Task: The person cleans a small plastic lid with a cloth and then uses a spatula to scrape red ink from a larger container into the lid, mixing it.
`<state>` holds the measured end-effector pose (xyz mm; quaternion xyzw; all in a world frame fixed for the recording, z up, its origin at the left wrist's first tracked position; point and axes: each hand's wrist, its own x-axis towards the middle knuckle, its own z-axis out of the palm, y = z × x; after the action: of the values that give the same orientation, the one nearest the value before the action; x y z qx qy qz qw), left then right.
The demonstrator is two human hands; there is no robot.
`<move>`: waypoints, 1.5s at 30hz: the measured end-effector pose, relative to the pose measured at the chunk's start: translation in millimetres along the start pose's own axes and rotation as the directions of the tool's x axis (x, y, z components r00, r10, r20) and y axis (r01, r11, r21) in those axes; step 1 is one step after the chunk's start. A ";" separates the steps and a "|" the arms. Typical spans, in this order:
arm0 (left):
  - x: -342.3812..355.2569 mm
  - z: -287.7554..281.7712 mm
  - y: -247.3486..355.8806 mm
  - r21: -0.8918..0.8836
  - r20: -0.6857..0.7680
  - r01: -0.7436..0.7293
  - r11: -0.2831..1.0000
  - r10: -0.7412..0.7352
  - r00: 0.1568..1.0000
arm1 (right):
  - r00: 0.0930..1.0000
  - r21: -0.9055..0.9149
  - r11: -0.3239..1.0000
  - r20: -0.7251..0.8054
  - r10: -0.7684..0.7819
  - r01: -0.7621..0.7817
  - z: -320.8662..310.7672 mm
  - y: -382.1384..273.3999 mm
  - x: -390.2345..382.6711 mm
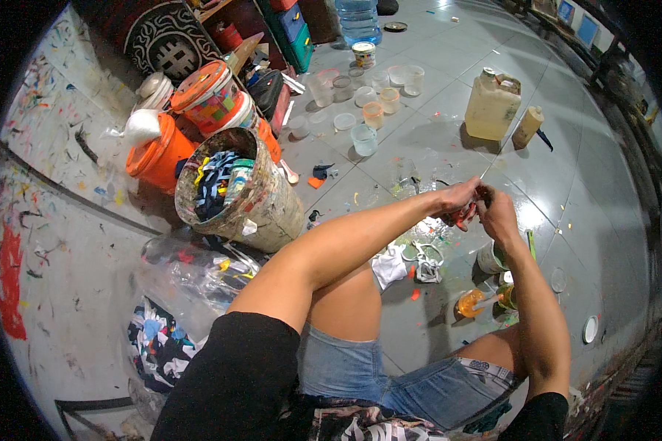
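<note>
Out over the floor, my left hand (460, 197) and my right hand (499, 218) meet, both with bent, closed fingers. Between and below them shows a small red-and-dark thing (462, 216), whose kind I cannot make out. A thin pale rod or blade (486, 169) sticks up past the fingers; which hand grips it is hidden. White rags (390, 266) lie on the floor below my left forearm. Near my right forearm stand a paint-stained white tub (490, 258) and a small container of orange liquid (468, 303).
A large bucket of cloth scraps (276, 209) stands at left, with orange buckets (154, 156) behind it. Clear plastic cups (364, 138) are grouped farther off. A yellowish jerrycan (492, 106) and a small bottle (527, 127) stand at right. A plastic bag of scraps (187, 275) lies beside me.
</note>
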<state>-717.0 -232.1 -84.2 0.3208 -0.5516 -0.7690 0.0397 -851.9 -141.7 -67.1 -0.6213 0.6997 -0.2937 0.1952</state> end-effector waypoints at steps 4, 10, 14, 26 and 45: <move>-6.8 -14.0 -2.8 -0.017 0.024 0.013 1.000 -0.013 1.000 | 0.998 0.026 1.000 -0.069 -0.006 0.008 -1.0 -22.0 -4.8; -6.9 -4.4 2.5 -0.141 -0.035 0.043 0.989 -0.049 0.998 | 0.985 -0.433 0.901 -0.142 -0.095 0.025 1.3 -3.7 3.3; -7.6 -15.1 1.0 -0.123 -0.089 0.030 0.992 -0.042 0.995 | 0.944 -0.718 0.658 -0.004 -0.331 0.228 14.0 -13.3 8.9; -17.5 -25.5 -2.9 -0.185 -0.178 0.093 0.978 -0.126 0.976 | 0.920 -0.661 0.706 -0.060 -0.386 0.253 9.1 -21.7 7.0; -21.5 -79.2 6.6 -0.374 -0.421 -0.279 0.885 0.106 0.901 | 0.960 -0.481 0.831 0.166 -0.225 0.278 -17.2 -82.4 -47.1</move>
<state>-659.4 -290.9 -83.4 0.3927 -0.3814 -0.7832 0.2949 -793.6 -97.1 -4.7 -0.7514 0.6529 -0.0931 0.0230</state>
